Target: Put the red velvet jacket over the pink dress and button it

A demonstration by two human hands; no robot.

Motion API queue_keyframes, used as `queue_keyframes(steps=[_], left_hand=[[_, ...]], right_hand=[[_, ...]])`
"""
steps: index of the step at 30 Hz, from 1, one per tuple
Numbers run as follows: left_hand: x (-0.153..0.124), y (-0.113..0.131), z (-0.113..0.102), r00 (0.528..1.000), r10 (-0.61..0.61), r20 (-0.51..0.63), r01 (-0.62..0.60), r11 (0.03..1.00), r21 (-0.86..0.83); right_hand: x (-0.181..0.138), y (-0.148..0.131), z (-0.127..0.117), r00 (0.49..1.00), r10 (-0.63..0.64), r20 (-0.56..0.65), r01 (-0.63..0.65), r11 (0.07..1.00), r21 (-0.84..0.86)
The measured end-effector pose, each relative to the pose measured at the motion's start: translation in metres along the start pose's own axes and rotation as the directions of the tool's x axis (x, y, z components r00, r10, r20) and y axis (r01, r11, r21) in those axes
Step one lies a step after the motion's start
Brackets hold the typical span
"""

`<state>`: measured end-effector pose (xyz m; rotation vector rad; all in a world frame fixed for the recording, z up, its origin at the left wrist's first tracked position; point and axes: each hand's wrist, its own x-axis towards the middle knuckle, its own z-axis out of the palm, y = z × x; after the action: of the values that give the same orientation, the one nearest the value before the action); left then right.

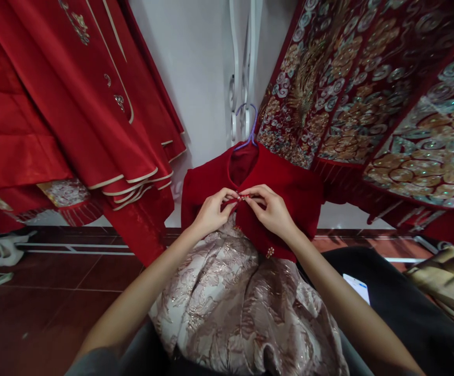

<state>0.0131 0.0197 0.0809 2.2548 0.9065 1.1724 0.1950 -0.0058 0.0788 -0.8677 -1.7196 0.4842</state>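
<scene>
The red jacket hung at the middle of the view, its collar towards 12 o'clock on a purple hanger. Just below the collar, the left hand and the right hand met almost tip to tip, thumb and fingers of each pinched on the jacket's front edges (exactly which bit of the small fastening lay in which pinch, I couldn't tell). Lower down, those edges parted over a shiny brocade garment that spread to 6 o'clock; a gold ornament sat by the right hem, towards 5. Red garments crowded in from 10 o'clock and sequined garments from 2, with a strip of pale wall between. Tiled floor gave the left elbow room at 8, while a phone on a black surface lay beyond the right forearm at 4.
</scene>
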Motion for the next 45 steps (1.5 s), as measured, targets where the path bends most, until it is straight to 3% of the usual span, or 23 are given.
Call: queue_keyframes(steps=[7,19,26,30,36,41,45], left_hand=[[0.007,0.016,-0.003,1.000,0.014,0.003,-0.014,0.998,0.067],[0.009,0.010,0.000,0.997,0.063,0.050,-0.073,0.969,0.234],[0.011,0.012,0.004,0.992,0.110,0.063,-0.125,0.931,0.344],[0.011,0.014,0.007,0.992,0.107,0.066,-0.122,0.949,0.289],[0.001,0.005,0.014,1.000,-0.026,-0.002,0.026,0.997,0.067],[-0.012,-0.007,0.016,0.994,-0.096,0.043,0.097,0.995,-0.030],[-0.034,-0.014,0.014,0.990,-0.136,0.044,0.128,0.979,0.162]], right_hand=[[-0.001,-0.005,-0.002,1.000,-0.002,-0.008,0.001,0.999,-0.035],[0.004,0.004,0.000,0.998,0.063,-0.031,-0.063,0.998,0.003],[0.003,0.006,-0.002,1.000,0.002,0.016,-0.001,0.999,-0.042],[0.005,0.007,-0.003,0.998,-0.045,0.047,0.049,0.995,-0.091],[-0.017,0.018,0.011,0.988,-0.110,-0.108,0.105,0.993,-0.049],[-0.052,0.027,0.029,0.981,-0.192,-0.001,0.184,0.940,-0.287],[-0.068,0.048,0.042,0.976,-0.197,0.091,0.214,0.811,-0.544]])
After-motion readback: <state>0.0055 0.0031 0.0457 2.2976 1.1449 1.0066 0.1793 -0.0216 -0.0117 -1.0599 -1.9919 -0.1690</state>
